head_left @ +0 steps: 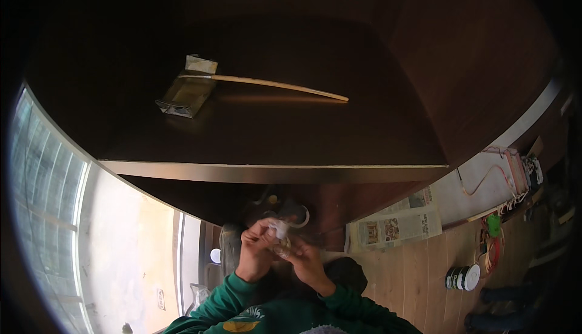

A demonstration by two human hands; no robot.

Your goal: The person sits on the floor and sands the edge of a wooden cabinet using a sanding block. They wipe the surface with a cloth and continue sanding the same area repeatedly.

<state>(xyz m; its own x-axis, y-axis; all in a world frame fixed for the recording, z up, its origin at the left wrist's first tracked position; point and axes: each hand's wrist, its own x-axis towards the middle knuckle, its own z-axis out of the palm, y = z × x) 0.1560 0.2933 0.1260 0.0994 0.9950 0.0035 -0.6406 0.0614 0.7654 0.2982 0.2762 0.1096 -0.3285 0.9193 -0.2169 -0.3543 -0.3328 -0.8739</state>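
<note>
My left hand (pixel 255 248) pinches a crumpled white wad (pixel 280 228), cloth or tissue, between thumb and fingers. Right beside it, my right hand (pixel 305 261) grips a small, shiny, see-through round object (pixel 283 247), too blurred to name surely. Both hands meet in front of my body, below the edge of a dark brown wooden shelf (pixel 282 141). On that shelf lies a shallow tray folded from a carton (pixel 187 95), stained inside. A long thin paintbrush (pixel 277 84) rests with its head across the tray and its pale wooden handle reaching right.
Below the shelf, behind my hands, are dark objects and a pale ring-shaped rim (pixel 305 216). Newspaper sheets (pixel 395 229) cover part of the wooden floor (pixel 404 270) at right. A black tub with a white lid (pixel 463 277) and cables (pixel 492 254) lie further right. Windows (pixel 50 197) stand left.
</note>
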